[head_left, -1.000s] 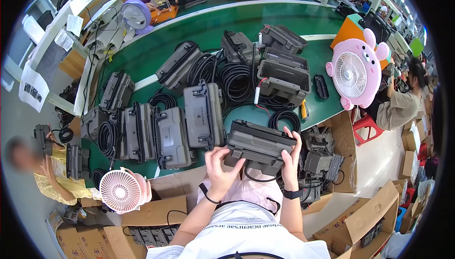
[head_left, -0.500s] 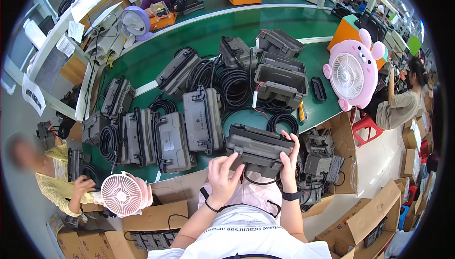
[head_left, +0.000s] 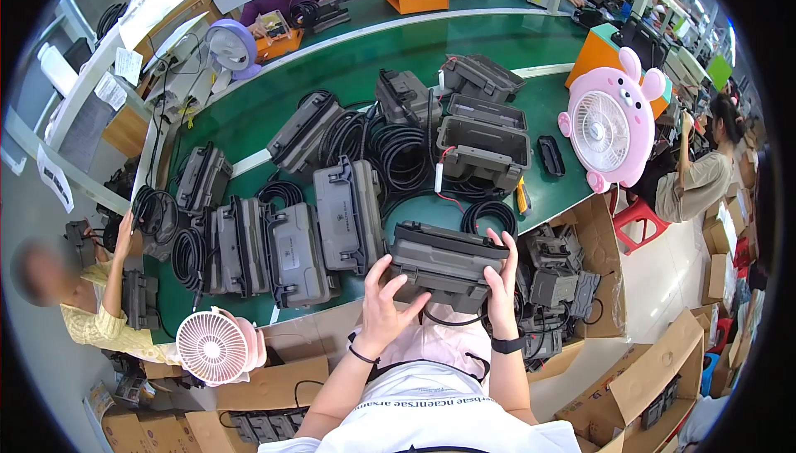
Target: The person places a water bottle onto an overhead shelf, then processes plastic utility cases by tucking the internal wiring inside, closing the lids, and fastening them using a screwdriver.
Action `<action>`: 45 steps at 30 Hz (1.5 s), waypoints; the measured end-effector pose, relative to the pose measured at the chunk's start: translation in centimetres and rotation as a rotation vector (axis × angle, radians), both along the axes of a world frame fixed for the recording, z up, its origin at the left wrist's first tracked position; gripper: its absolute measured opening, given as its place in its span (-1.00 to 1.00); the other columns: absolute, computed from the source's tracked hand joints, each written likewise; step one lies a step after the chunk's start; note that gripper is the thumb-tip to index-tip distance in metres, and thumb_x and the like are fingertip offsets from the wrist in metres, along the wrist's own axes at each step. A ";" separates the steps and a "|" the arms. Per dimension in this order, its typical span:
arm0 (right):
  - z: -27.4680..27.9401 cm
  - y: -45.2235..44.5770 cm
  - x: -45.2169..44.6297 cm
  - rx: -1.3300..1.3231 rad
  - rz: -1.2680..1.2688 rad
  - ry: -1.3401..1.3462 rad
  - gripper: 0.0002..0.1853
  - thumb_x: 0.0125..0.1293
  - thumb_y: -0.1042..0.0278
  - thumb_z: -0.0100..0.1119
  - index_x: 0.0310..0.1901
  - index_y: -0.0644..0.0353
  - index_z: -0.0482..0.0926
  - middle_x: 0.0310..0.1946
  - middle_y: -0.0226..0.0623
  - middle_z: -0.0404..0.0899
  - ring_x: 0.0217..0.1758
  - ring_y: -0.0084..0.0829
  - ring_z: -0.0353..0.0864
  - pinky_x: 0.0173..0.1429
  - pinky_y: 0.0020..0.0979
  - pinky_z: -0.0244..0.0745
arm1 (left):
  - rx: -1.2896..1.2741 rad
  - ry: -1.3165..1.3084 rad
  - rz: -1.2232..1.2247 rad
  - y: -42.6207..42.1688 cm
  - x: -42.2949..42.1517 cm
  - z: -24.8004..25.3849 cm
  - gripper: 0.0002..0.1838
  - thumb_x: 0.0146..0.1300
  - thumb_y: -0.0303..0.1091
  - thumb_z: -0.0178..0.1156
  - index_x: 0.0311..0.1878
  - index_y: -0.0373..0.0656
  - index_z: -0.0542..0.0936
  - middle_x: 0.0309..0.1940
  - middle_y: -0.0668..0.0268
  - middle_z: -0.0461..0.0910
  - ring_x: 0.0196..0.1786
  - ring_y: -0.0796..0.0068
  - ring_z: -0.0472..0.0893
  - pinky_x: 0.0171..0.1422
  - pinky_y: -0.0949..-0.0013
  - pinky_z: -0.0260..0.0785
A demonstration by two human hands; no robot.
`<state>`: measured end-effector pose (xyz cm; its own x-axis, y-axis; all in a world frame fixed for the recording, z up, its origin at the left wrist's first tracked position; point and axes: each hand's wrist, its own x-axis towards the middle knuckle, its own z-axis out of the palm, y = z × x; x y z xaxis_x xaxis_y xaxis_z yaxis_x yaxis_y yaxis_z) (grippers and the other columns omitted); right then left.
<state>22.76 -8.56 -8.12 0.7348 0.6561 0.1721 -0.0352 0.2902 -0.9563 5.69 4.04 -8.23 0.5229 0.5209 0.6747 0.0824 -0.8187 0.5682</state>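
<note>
A dark grey plastic case (head_left: 444,258) with a latch is between my two hands at the near edge of the bench, its lid appearing closed. My left hand (head_left: 385,308) grips the left end, with fingers on the side and thumb along the lower front. On the right end, my right hand (head_left: 502,287) wraps its fingers over the top corner and its thumb over the front. A black cable (head_left: 452,320) loops below the case. Beyond it lie a coiled black cable (head_left: 489,216) and an open case (head_left: 483,150) with a white connector (head_left: 439,177) on a red wire.
Several closed cases (head_left: 348,216) and cable coils cover the green bench (head_left: 356,63). A yellow-handled tool (head_left: 523,196) and a pink fan (head_left: 609,129) stand right. Below right is a carton (head_left: 601,262) of cases. At left sits a co-worker (head_left: 91,312) near another fan (head_left: 211,347).
My left hand has shifted its fingers further onto the left end of the case. The co-worker at left has raised an arm to a cable coil on the bench. The view has shifted slightly.
</note>
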 end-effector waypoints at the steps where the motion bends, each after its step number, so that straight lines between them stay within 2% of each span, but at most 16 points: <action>1: 0.3 -0.1 0.0 -0.007 0.005 0.010 -0.23 0.29 0.31 0.12 0.50 0.13 0.02 0.45 -0.11 0.16 0.41 -0.29 0.27 0.46 -0.31 0.13 | 0.030 0.031 -0.025 0.1 -0.1 -0.1 -0.17 -0.10 -0.32 0.59 0.20 -0.03 0.27 0.28 -0.05 0.30 0.29 -0.13 0.39 0.30 0.01 0.36; 3: 1.2 -0.3 -0.2 -0.044 0.008 0.016 -0.23 0.30 0.35 0.11 0.51 0.12 0.00 0.46 -0.13 0.15 0.38 -0.32 0.30 0.42 -0.34 0.19 | 0.090 0.092 -0.071 0.3 -0.4 -0.4 -0.16 -0.10 -0.32 0.58 0.21 -0.02 0.26 0.33 -0.07 0.30 0.31 -0.18 0.38 0.33 -0.04 0.33; 7: 1.9 -0.6 -0.1 -0.088 0.026 0.007 -0.22 0.31 0.43 0.10 0.52 0.10 -0.01 0.46 -0.16 0.13 0.34 -0.35 0.34 0.38 -0.36 0.26 | -0.045 0.099 -0.107 0.1 -0.7 0.4 -0.22 -0.05 -0.39 0.54 0.20 -0.08 0.28 0.36 -0.06 0.31 0.35 -0.12 0.37 0.37 0.00 0.30; 10: 2.0 -0.5 -0.1 -0.092 0.015 0.000 -0.23 0.32 0.45 0.09 0.52 0.10 -0.02 0.45 -0.13 0.15 0.34 -0.35 0.34 0.39 -0.36 0.24 | -0.075 0.147 -0.083 0.1 -0.8 0.5 -0.37 0.07 -0.45 0.44 0.18 -0.15 0.33 0.36 0.04 0.33 0.35 -0.13 0.37 0.39 0.02 0.30; 14: 1.7 -0.4 -0.9 -0.023 -0.095 0.024 -0.26 0.41 0.40 0.00 0.54 0.08 -0.11 0.40 -0.03 0.23 0.33 -0.34 0.35 0.42 -0.35 0.18 | -0.088 0.056 -0.026 -0.7 -0.1 0.1 -0.45 0.12 -0.51 0.38 0.14 -0.18 0.34 0.35 -0.02 0.35 0.30 -0.13 0.43 0.32 0.07 0.37; 17: -0.9 -0.8 -0.9 0.045 -0.349 -0.180 -0.53 0.41 0.38 -0.03 0.31 0.20 0.18 0.31 0.00 0.33 0.30 -0.22 0.39 0.44 -0.23 0.14 | -0.114 0.013 0.008 -1.0 0.3 0.7 -0.48 0.14 -0.52 0.37 0.12 -0.18 0.34 0.33 -0.06 0.38 0.26 -0.12 0.49 0.25 0.11 0.44; 18: -1.6 -0.9 -0.9 0.089 -0.404 -0.273 -0.71 0.36 0.42 0.00 0.09 0.23 0.34 0.25 0.02 0.39 0.29 -0.19 0.40 0.43 -0.18 0.18 | -0.129 0.012 0.022 -1.1 0.4 0.9 -0.48 0.14 -0.51 0.37 0.11 -0.18 0.34 0.32 -0.07 0.39 0.24 -0.11 0.51 0.23 0.13 0.45; 19: -2.0 -1.9 -1.1 -0.033 -0.466 -0.366 -0.82 0.26 0.48 0.06 -0.10 0.23 0.50 0.19 0.01 0.45 0.28 -0.14 0.42 0.43 -0.13 0.18 | -0.142 0.009 0.036 -1.1 0.5 1.1 -0.49 0.14 -0.50 0.37 0.11 -0.18 0.34 0.32 -0.08 0.39 0.23 -0.10 0.52 0.21 0.15 0.47; 21: -0.6 -2.7 -1.9 -0.252 -0.490 -0.627 -0.89 0.16 0.53 0.11 -0.27 0.23 0.57 0.16 0.02 0.49 0.27 -0.07 0.43 0.44 -0.09 0.18 | -0.162 0.025 0.042 -1.0 0.7 1.1 -0.48 0.15 -0.49 0.38 0.11 -0.18 0.33 0.33 -0.06 0.39 0.23 -0.07 0.53 0.21 0.19 0.47; 26: 0.0 -2.2 -2.8 -0.241 -0.396 -0.554 -0.78 0.01 0.51 0.31 -0.24 0.20 0.61 0.28 0.09 0.38 0.31 0.02 0.40 0.39 -0.05 0.25 | -0.173 0.032 0.049 -1.0 0.8 1.6 -0.48 0.16 -0.46 0.38 0.12 -0.18 0.33 0.34 -0.04 0.38 0.22 -0.05 0.54 0.19 0.21 0.49; 30: 1.3 -2.2 -1.8 -0.272 -0.201 -0.906 -0.67 -0.07 0.48 0.44 -0.20 0.15 0.59 0.40 0.13 0.19 0.35 0.05 0.35 0.36 -0.12 0.31 | -0.170 0.044 0.052 -0.9 0.8 1.5 -0.49 0.17 -0.45 0.37 0.12 -0.19 0.33 0.34 -0.05 0.39 0.21 -0.06 0.55 0.17 0.20 0.49; 33: -0.1 -1.6 -2.0 -0.057 -0.218 -0.459 -0.69 -0.06 0.48 0.44 -0.21 0.15 0.61 0.45 0.12 0.10 0.45 -0.02 0.24 0.42 -0.08 0.23 | -0.165 0.053 0.052 -0.8 0.8 1.8 -0.49 0.17 -0.45 0.37 0.12 -0.19 0.33 0.33 -0.06 0.39 0.20 -0.07 0.55 0.17 0.19 0.50; 34: 0.0 -1.5 -2.1 -0.028 -0.257 -0.383 -0.82 0.04 0.38 0.45 -0.32 0.16 0.65 0.44 0.08 0.13 0.42 -0.03 0.28 0.37 -0.11 0.30 | -0.168 0.053 0.053 -0.9 0.8 1.8 -0.49 0.17 -0.45 0.37 0.12 -0.19 0.33 0.33 -0.06 0.39 0.20 -0.07 0.55 0.17 0.19 0.50; 38: 1.4 -1.5 -1.0 -0.137 -0.134 -0.495 -0.88 0.20 0.35 0.35 -0.29 0.17 0.66 0.41 -0.02 0.20 0.45 -0.10 0.26 0.42 -0.12 0.23 | -0.170 0.059 0.056 -1.0 0.7 1.8 -0.49 0.17 -0.46 0.37 0.12 -0.19 0.33 0.33 -0.07 0.39 0.21 -0.08 0.55 0.17 0.19 0.50; 41: 0.2 -1.2 -1.0 0.058 -0.146 -0.237 -0.89 0.18 0.36 0.36 -0.36 0.19 0.65 0.41 -0.04 0.22 0.45 -0.12 0.25 0.45 -0.13 0.16 | -0.157 0.057 0.053 -0.9 0.7 1.8 -0.48 0.16 -0.46 0.37 0.13 -0.19 0.33 0.33 -0.08 0.39 0.22 -0.08 0.54 0.18 0.19 0.49; 45: -1.5 -0.5 -2.0 0.157 -0.235 0.008 -0.57 0.10 0.30 0.45 0.00 0.11 0.51 0.43 -0.10 0.17 0.49 -0.19 0.16 0.49 -0.13 0.09 | -0.167 0.047 0.050 -0.9 0.7 1.7 -0.47 0.15 -0.47 0.38 0.12 -0.18 0.33 0.33 -0.06 0.39 0.23 -0.07 0.54 0.19 0.19 0.49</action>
<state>20.72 -9.09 -9.63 0.8655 0.4333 0.2515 0.0428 0.4362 -0.8988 6.43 3.16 -6.56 0.5226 0.6496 0.5522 0.1499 -0.7076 0.6905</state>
